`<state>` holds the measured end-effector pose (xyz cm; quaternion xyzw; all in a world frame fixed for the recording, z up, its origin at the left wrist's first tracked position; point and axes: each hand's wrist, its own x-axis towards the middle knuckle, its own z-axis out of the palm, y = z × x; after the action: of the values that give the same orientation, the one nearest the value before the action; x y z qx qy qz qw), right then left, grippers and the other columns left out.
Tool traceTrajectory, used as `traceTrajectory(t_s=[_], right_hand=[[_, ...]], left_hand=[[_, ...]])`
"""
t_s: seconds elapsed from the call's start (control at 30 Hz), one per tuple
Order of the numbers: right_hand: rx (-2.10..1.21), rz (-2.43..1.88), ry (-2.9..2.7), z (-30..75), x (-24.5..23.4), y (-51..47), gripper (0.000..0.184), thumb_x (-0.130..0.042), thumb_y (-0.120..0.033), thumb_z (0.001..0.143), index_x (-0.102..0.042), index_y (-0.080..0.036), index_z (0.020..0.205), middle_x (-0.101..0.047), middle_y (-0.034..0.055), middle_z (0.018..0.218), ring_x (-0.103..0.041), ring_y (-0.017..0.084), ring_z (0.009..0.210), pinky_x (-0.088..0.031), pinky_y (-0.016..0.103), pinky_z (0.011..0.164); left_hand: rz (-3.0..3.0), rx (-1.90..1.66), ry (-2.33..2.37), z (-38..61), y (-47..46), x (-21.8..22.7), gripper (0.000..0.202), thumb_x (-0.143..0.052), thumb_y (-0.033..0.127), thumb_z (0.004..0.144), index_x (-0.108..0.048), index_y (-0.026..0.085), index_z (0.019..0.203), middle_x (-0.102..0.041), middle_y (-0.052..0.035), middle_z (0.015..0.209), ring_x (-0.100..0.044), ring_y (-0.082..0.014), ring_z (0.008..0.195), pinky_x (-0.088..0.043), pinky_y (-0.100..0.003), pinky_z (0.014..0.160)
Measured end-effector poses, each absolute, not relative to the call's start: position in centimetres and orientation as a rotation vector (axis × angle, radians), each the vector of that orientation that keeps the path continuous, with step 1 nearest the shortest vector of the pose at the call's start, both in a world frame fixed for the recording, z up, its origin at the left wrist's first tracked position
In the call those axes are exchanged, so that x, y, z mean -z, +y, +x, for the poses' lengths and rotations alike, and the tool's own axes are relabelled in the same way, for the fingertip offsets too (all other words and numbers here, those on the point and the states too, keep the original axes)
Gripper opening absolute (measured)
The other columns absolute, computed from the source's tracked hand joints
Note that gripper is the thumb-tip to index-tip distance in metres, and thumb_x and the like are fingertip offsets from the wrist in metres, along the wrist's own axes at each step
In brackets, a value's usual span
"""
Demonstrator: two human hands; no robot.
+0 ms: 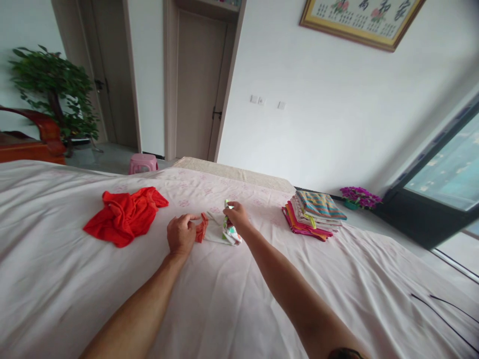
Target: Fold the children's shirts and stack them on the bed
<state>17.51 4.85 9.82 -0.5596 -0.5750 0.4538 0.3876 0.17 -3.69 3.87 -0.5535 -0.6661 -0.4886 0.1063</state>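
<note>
A small white patterned garment (220, 230) with an orange-red edge lies on the bed (224, 299) between my hands. My left hand (181, 234) is closed in a pinch on its orange-red edge. Gripping the bunched right side of the same garment, my right hand (236, 215) lifts it slightly off the sheet. A crumpled red garment (125, 215) lies to the left of my left hand. To the right of my right hand sits a stack of folded colourful clothes (313, 213), apart from it.
A pale pink sheet covers the wide bed. A pink stool (142, 162), a potted plant (52, 89) and a red wooden chair (33, 139) stand beyond the bed at left. Purple flowers (359, 196) and a large window (445, 174) are at right. A black cable (445, 314) lies on the sheet.
</note>
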Motion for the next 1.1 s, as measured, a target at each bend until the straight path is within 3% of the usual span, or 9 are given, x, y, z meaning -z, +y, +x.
traceTrajectory(t_s=[0.17, 0.27, 0.4, 0.53, 0.67, 0.8, 0.97, 1.1], right_hand=[[-1.164, -1.427, -1.559, 14.3, -8.6, 4.2, 0.051, -0.068, -0.017, 0.069, -0.06, -0.016, 0.12, -0.056, -0.0062, 0.056, -0.053, 0.011, 0.042, -0.045, 0.021, 0.043], [-1.19, -1.386, -1.545, 14.4, -8.7, 4.2, 0.043, -0.058, -0.018, 0.077, -0.059, -0.016, 0.12, -0.065, -0.0004, 0.073, -0.059, 0.01, 0.051, -0.049, 0.021, 0.049], [-1.062, -1.31, -1.364, 17.2, -9.1, 4.9, 0.041, -0.043, -0.016, 0.083, -0.057, -0.014, 0.122, -0.068, 0.0057, 0.092, -0.064, 0.011, 0.068, -0.053, 0.021, 0.062], [-0.813, -1.28, -1.485, 20.6, -8.4, 5.2, 0.037, -0.043, -0.024, 0.088, -0.06, -0.016, 0.12, -0.07, 0.009, 0.11, -0.066, 0.016, 0.097, -0.052, 0.026, 0.085], [-0.652, -1.276, -1.819, 21.5, -7.0, 4.5, 0.043, -0.039, -0.03, 0.096, -0.057, -0.016, 0.132, -0.061, 0.0117, 0.134, -0.055, 0.022, 0.125, -0.042, 0.034, 0.104], [-0.459, -1.308, -2.085, 21.1, -5.9, 3.6, 0.049, -0.036, -0.031, 0.098, -0.049, -0.012, 0.142, -0.045, 0.0141, 0.15, -0.032, 0.026, 0.144, -0.025, 0.043, 0.117], [-0.37, -1.398, -2.314, 20.7, -5.5, 2.4, 0.051, -0.036, -0.036, 0.1, -0.04, -0.018, 0.149, -0.033, 0.0119, 0.158, -0.022, 0.027, 0.148, -0.02, 0.049, 0.118], [-0.316, -1.431, -2.404, 20.6, -5.4, 2.0, 0.052, -0.035, -0.039, 0.101, -0.036, -0.021, 0.151, -0.03, 0.0104, 0.16, -0.019, 0.026, 0.149, -0.018, 0.048, 0.119]], left_hand=[[-1.631, 1.459, -1.97, -0.1, -3.7, -4.0, 0.032, -0.046, 0.007, 0.076, -0.073, 0.022, 0.086, -0.077, -0.003, 0.092, -0.066, -0.0239, 0.083, -0.047, -0.039, 0.087], [-1.661, 1.472, -1.934, 0.1, -3.8, -4.2, 0.032, -0.045, 0.005, 0.077, -0.071, 0.022, 0.087, -0.076, -0.0033, 0.092, -0.065, -0.0236, 0.084, -0.045, -0.042, 0.095], [-1.881, 1.499, -1.71, 1.2, -4.1, -4.7, 0.033, -0.044, 0.006, 0.084, -0.07, 0.023, 0.092, -0.075, -0.0022, 0.099, -0.066, -0.02, 0.098, -0.04, -0.04, 0.107], [-2.099, 1.347, -1.548, 2.8, -4.4, -5.2, 0.029, -0.046, 0.012, 0.089, -0.069, 0.024, 0.104, -0.073, -0.0028, 0.11, -0.061, -0.0199, 0.113, -0.032, -0.042, 0.113], [-2.085, 1.191, -1.619, 3.4, -4.5, -5.3, 0.025, -0.047, 0.02, 0.093, -0.07, 0.024, 0.104, -0.072, -0.0059, 0.108, -0.06, -0.0233, 0.112, -0.031, -0.047, 0.111], [-1.888, 1.135, -1.818, 3.0, -4.3, -5.0, 0.022, -0.049, 0.026, 0.092, -0.069, 0.024, 0.102, -0.073, -0.0078, 0.099, -0.062, -0.0245, 0.098, -0.032, -0.048, 0.106], [-1.87, 1.042, -1.885, 2.8, -4.1, -4.4, 0.024, -0.057, 0.029, 0.086, -0.068, 0.024, 0.107, -0.073, -0.0083, 0.094, -0.061, -0.0264, 0.093, -0.031, -0.049, 0.105], [-1.909, 1.027, -1.868, 3.0, -3.8, -4.1, 0.026, -0.057, 0.022, 0.084, -0.068, 0.025, 0.108, -0.073, -0.0069, 0.095, -0.062, -0.0248, 0.089, -0.029, -0.049, 0.107]])
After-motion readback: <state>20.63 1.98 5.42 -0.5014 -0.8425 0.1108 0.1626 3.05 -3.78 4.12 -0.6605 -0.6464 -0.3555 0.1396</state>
